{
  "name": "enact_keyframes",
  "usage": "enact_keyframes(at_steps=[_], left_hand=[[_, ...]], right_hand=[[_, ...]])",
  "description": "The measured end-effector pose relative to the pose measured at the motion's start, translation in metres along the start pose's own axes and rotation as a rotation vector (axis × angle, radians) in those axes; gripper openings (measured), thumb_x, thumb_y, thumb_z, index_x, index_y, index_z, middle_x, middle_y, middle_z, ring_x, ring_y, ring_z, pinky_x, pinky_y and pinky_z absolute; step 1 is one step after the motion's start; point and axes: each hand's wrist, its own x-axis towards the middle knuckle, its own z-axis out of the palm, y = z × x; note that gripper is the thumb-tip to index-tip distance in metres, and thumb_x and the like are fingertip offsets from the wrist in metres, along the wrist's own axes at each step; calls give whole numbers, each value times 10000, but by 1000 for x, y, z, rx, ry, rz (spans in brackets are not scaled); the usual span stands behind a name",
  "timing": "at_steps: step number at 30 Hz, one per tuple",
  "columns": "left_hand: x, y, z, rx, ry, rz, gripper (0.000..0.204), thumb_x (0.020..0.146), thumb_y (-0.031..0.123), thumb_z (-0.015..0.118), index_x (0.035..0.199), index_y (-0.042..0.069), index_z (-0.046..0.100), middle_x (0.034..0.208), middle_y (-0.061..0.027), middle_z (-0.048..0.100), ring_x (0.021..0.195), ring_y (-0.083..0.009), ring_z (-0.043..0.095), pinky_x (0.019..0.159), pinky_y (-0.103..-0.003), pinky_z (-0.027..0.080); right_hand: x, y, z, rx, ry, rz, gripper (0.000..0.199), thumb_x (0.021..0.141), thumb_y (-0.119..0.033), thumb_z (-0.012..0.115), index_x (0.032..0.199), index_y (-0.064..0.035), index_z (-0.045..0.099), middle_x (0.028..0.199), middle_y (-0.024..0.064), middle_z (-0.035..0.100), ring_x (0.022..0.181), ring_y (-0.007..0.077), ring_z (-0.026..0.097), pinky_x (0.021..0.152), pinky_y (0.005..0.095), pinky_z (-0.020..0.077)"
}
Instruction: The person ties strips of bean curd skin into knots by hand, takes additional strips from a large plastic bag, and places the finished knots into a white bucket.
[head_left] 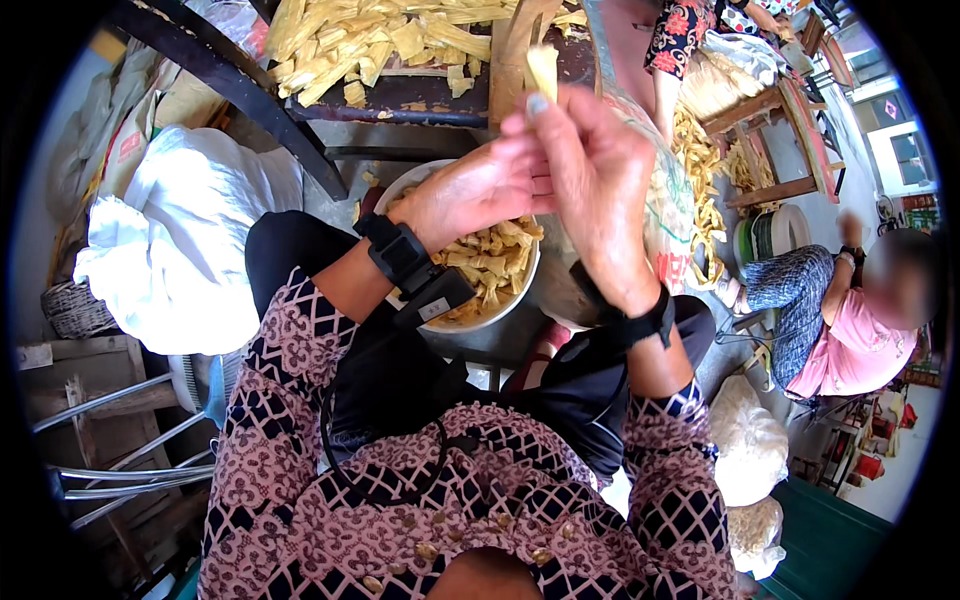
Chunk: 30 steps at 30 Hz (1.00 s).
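Both hands meet above the white bowl [400, 190]: the right hand [600, 190] pinches a pale yellow strip [542, 70] (light, probably brittle) low down, the left hand [480, 190] closed against it.

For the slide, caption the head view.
Both hands, left hand and right hand, hold a pale yellow strip above a filled bowl.

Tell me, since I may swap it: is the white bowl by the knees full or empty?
Partly full: pale yellow strips lie heaped inside the white bowl.
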Motion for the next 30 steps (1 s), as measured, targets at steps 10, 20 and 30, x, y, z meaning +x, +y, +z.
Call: enact_keyframes(at_steps=[10, 20, 30], left_hand=[[9, -9, 6, 708, 95, -2, 137, 884, 139, 531, 904, 16, 588, 810, -7, 613, 775, -96, 608, 638, -211, 466], [5, -21, -8, 1443, -99, 809, 251, 750, -95, 460, 978, -13, 525, 923, -139, 527, 803, -289, 543, 712, -320, 450], [7, -28, -21, 1430, -57, 630, 89, 770, -24, 519, 853, -2, 540, 748, -145, 542, 657, -267, 561, 578, -336, 445]], right_hand=[[-26, 36, -30, -260, 94, 177, 206, 923, -135, 492, 885, 22, 620, 629, 15, 584, 528, 38, 524, 458, 192, 395], [-55, 68, -52, 197, -185, 713, 273, 941, -243, 448, 892, -1, 565, 683, 50, 590, 434, 50, 440, 394, 176, 309], [-70, 71, -44, 198, -88, 565, 226, 897, -137, 550, 1034, 43, 551, 769, 64, 620, 619, 101, 614, 526, 187, 478]])
